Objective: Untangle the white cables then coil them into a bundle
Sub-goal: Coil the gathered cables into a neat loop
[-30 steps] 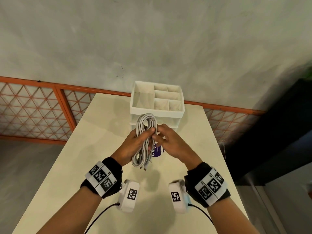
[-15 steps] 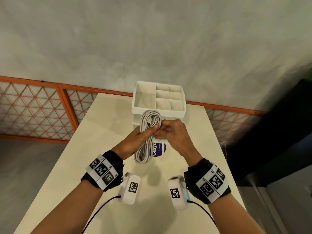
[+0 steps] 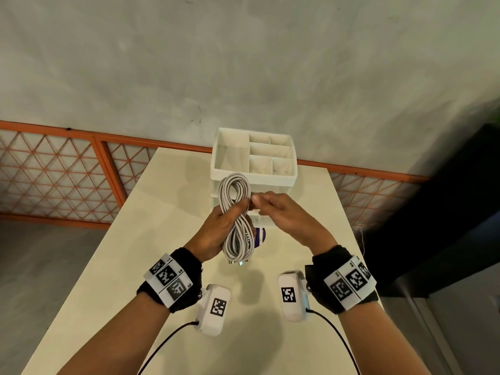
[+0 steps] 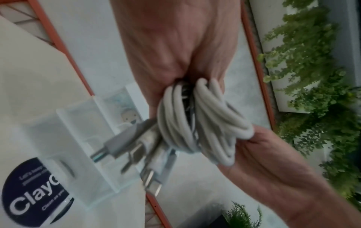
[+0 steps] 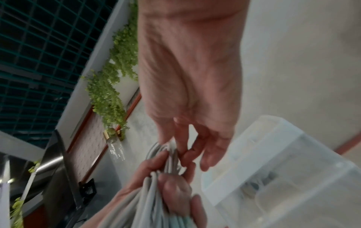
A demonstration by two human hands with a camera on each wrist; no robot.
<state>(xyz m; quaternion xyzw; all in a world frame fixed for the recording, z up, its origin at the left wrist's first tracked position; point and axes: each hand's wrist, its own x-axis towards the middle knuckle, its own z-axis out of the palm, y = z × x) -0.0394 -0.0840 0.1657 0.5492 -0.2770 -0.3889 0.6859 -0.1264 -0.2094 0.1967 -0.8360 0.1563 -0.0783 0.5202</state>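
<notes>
The white cables (image 3: pixel 234 188) are wound into a figure-eight bundle held upright above the table. My left hand (image 3: pixel 238 210) grips the bundle round its waist from the left. My right hand (image 3: pixel 256 200) pinches strands at the waist from the right. Several plugs (image 3: pixel 240 263) hang from the bottom loop. In the left wrist view the bundle (image 4: pixel 205 123) fills my left palm with the plugs (image 4: pixel 136 146) sticking out. The right wrist view shows my right fingertips (image 5: pixel 183 151) on the cables (image 5: pixel 168 155), just above my left hand (image 5: pixel 171 186).
A white compartment organiser (image 3: pixel 254 180) with clear drawers stands right behind the bundle at the far end of the cream table (image 3: pixel 130 266). A round dark-blue "Clay" label (image 3: pixel 261 235) lies under the hands. An orange lattice railing (image 3: pixel 54 171) runs behind the table.
Both hands have lifted the bundle slightly, toward the organiser. My right fingers have moved from the bundle's front to its right side at the waist.
</notes>
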